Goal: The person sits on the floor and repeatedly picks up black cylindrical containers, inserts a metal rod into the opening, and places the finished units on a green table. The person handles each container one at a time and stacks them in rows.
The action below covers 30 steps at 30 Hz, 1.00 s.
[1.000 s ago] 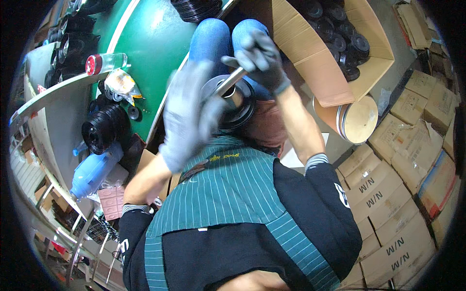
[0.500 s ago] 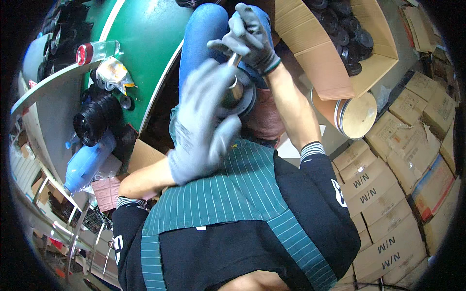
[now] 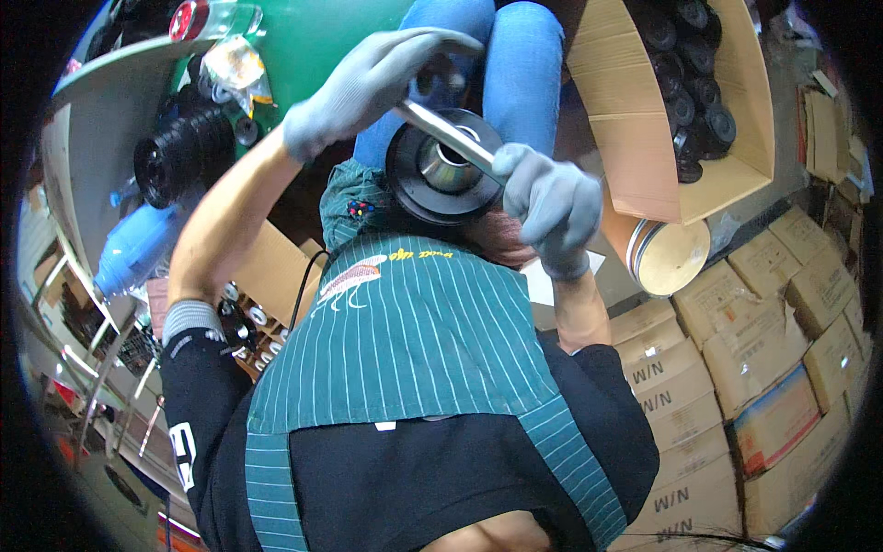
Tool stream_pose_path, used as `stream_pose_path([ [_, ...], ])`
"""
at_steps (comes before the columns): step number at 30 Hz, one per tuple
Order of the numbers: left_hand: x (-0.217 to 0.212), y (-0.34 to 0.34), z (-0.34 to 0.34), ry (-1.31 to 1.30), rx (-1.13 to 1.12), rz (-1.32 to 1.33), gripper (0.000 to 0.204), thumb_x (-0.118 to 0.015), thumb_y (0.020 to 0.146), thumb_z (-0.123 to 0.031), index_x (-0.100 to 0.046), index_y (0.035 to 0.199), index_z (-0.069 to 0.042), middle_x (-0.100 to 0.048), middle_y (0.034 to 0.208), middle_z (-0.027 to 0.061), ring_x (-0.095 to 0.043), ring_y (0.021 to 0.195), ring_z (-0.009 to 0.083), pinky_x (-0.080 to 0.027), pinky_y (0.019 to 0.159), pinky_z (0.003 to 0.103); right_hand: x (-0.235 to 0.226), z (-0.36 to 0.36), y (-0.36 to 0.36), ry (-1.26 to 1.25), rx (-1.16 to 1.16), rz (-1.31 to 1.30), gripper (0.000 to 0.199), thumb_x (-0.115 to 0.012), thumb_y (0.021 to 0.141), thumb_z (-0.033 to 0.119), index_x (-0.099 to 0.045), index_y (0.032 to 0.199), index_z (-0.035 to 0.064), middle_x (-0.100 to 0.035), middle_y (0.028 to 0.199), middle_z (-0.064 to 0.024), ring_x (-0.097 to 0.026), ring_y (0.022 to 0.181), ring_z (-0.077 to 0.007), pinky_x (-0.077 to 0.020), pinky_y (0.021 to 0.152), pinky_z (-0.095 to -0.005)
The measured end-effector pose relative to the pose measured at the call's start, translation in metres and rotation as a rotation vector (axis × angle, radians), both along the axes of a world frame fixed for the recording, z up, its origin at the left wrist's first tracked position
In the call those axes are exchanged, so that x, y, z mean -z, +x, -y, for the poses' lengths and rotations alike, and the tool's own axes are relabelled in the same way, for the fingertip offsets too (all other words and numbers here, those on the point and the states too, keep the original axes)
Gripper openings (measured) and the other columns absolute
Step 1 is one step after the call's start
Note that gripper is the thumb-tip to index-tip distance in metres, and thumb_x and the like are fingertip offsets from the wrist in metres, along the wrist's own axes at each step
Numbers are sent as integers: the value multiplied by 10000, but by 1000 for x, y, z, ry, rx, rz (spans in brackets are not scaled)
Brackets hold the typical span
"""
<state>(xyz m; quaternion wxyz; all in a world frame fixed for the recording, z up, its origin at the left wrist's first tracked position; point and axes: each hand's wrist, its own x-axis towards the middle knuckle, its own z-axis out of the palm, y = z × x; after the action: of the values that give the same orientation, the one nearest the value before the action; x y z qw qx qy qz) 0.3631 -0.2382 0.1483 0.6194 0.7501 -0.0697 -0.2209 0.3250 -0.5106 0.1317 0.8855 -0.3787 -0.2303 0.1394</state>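
The right hand point(image 3: 549, 204), in a grey glove, has its grip clenched around the lower end of a silvery metal rod point(image 3: 448, 134). The left hand point(image 3: 368, 83), gloved alike, grasps the rod's upper end. The rod lies slanted across the face of a black round disc point(image 3: 440, 170) with a shiny metal centre, which sits on the person's lap against the blue trouser legs point(image 3: 515, 64). Right of the disc stands an open cardboard box point(image 3: 644, 175) filled with black round parts. Left of the disc, a stack of black rings point(image 3: 179, 156) rests by a green surface point(image 3: 313, 41).
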Motion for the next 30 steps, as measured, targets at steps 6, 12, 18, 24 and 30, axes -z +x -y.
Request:
stream_pose_path([
  [6, 34, 62, 29, -18, 448, 49, 490, -469, 1161, -377, -730, 1329, 3, -732, 994, 88, -695, 924, 116, -562, 846, 303, -47, 6, 15, -560, -273, 868, 69, -715, 761, 270, -691, 753, 206, -445, 569, 53, -528, 616, -183, -539, 942, -434],
  [12, 61, 85, 56, 7, 549, -344, 452, -479, 1151, -312, -753, 1290, 20, -793, 1114, 148, -717, 1062, 205, -542, 1011, 355, -75, -33, 12, -800, -681, 1155, 240, -672, 882, 316, -650, 685, 180, -564, 563, -17, -640, 593, -209, -524, 675, -408],
  [18, 68, 83, 123, -435, 744, 10, 390, -528, 1097, -267, -774, 1271, -20, -775, 892, 94, -695, 767, 159, -559, 727, 316, -71, -101, 10, -702, -676, 929, 230, -638, 918, 316, -761, 846, 136, -697, 712, -74, -698, 645, -275, -567, 626, -429],
  [24, 65, 79, 123, -545, 624, -53, 420, -520, 1105, -322, -738, 1368, -78, -783, 887, 91, -647, 660, 156, -547, 654, 320, -86, -128, 31, -753, -768, 944, 302, -679, 931, 345, -610, 735, 128, -607, 559, -39, -655, 495, -251, -543, 526, -374],
  [30, 45, 75, 65, -38, -110, 850, 438, -619, 1103, -266, -630, 1488, -59, -757, 1113, 143, -731, 935, 217, -589, 878, 376, -69, -85, 52, -452, -449, 50, 688, -420, 1082, 569, -701, 1318, -13, -743, 1190, -225, -721, 1128, -339, -566, 995, -434],
])
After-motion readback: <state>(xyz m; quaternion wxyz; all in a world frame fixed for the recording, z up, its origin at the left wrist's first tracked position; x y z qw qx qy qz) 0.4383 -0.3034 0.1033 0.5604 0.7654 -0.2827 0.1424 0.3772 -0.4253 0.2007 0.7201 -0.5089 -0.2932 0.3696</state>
